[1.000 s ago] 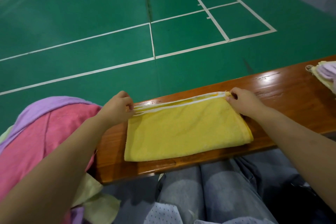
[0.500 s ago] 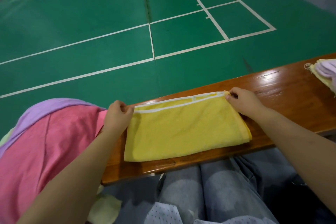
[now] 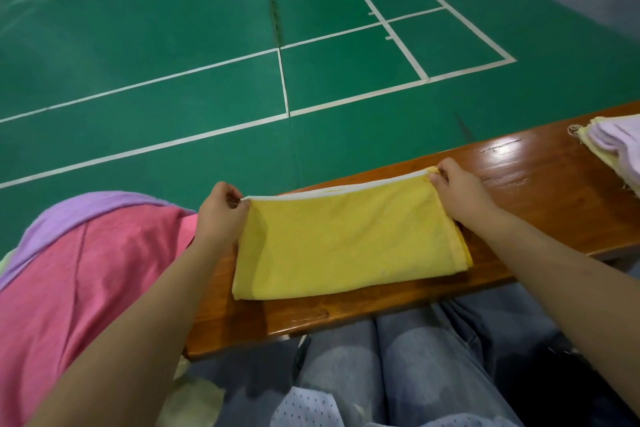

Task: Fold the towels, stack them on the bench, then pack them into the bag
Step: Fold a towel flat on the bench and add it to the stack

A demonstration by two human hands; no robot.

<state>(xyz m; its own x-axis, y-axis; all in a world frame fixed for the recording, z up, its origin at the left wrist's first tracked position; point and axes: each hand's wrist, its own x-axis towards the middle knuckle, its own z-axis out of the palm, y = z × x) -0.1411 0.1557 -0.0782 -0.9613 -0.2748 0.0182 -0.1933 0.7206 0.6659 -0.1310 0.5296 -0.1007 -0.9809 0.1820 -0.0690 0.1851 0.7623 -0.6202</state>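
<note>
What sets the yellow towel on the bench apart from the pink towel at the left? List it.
1. The yellow towel lies folded flat; the pink towel is a loose, unfolded heap.
2. The left hand and right hand pinch the yellow towel's far corners; neither grips the pink towel.
3. The yellow towel has a white edge strip; none shows on the pink towel.
Both look like soft terry.

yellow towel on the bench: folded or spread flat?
Folded. The yellow towel shows doubled white-trimmed edges along its far side; left hand and right hand pinch its far corners.

No readable text, label, brand, number or sign is shown on anything in view.
</note>
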